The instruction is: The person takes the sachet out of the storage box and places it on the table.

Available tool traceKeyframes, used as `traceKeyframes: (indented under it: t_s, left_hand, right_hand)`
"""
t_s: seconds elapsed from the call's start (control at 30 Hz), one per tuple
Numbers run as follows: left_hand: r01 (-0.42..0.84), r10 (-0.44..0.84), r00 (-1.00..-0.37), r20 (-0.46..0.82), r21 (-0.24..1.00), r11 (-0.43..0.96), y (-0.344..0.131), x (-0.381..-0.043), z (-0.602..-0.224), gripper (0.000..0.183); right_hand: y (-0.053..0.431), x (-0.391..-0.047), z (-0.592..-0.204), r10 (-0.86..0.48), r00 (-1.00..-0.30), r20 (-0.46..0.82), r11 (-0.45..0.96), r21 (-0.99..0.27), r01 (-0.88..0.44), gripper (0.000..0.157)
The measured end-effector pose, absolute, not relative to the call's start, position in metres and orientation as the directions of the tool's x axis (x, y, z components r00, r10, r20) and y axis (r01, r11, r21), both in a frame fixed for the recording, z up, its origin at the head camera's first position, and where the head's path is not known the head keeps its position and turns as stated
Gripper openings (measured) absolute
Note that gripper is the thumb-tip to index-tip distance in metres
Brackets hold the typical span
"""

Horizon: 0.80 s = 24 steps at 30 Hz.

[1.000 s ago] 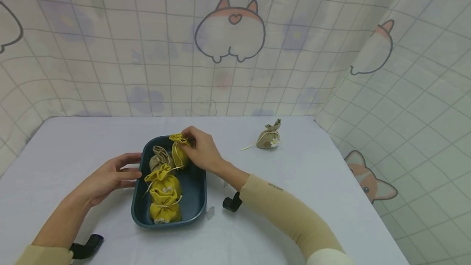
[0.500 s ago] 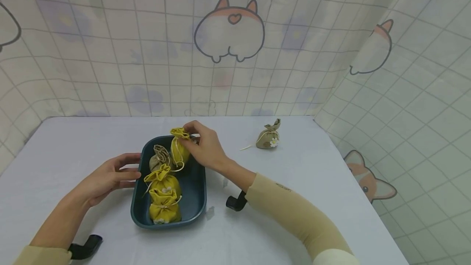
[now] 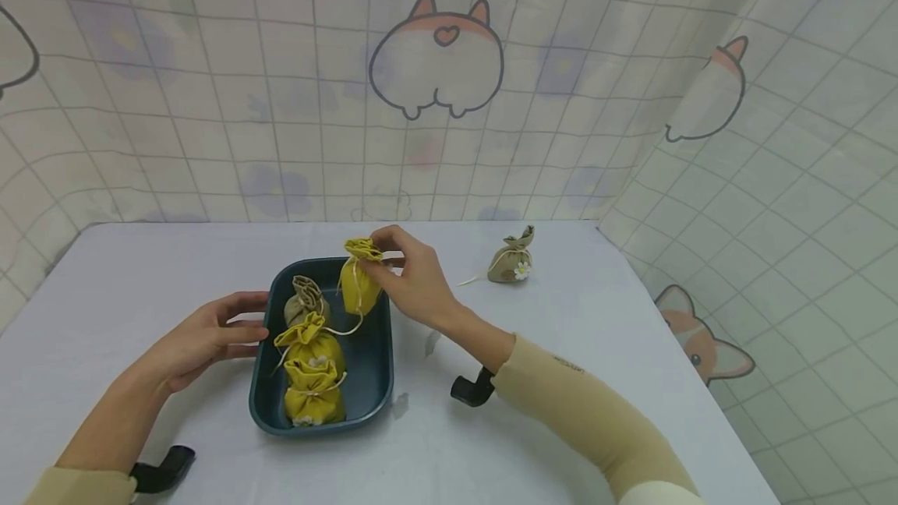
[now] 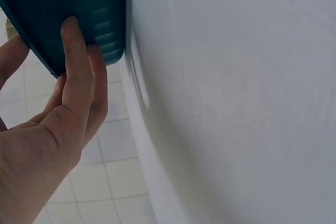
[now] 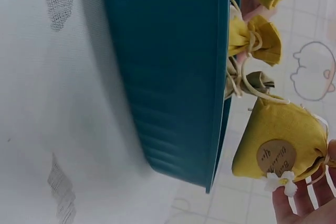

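Note:
My right hand (image 3: 418,279) pinches a yellow drawstring pouch (image 3: 361,287) by its gathered neck, above the far right part of a dark teal tray (image 3: 372,404). In the right wrist view this pouch (image 5: 281,135) shows a round brown label and a white flower, and hangs past the tray's rim. Its cord trails toward the other pouches. Inside the tray, along its left side, sit a beige pouch (image 3: 306,306) and two yellow pouches, one in the middle (image 3: 319,349) and one nearest (image 3: 313,404). My left hand (image 3: 199,341) touches the tray's left wall with extended fingers (image 4: 76,72).
Another beige pouch (image 3: 510,263) with a white flower stands at the back right of the white-covered table (image 3: 533,349), its cord lying to the left. A patterned curtain (image 3: 316,100) hangs behind and to the right.
My right hand has lifted the yellow pouch from the tray's far end and moved it right, its cord stretching out behind. The left hand and tray have stayed in place.

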<state>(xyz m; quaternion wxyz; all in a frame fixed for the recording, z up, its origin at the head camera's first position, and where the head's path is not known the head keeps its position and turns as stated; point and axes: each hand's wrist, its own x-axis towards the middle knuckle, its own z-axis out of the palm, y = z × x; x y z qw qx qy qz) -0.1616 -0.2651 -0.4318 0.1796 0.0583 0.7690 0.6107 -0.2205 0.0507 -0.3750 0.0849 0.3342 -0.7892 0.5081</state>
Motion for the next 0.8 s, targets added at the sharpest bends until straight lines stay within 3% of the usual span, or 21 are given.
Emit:
traceKeyframes:
  t_s: [0.8]
  left_hand:
    - [-0.135,0.34,-0.916,-0.21,0.963,0.232,-0.268,-0.163,-0.431,0.079]
  right_hand:
    - [0.132,-0.237,-0.4,-0.268,-0.863,0.428,0.301,-0.814,-0.497,0.026]
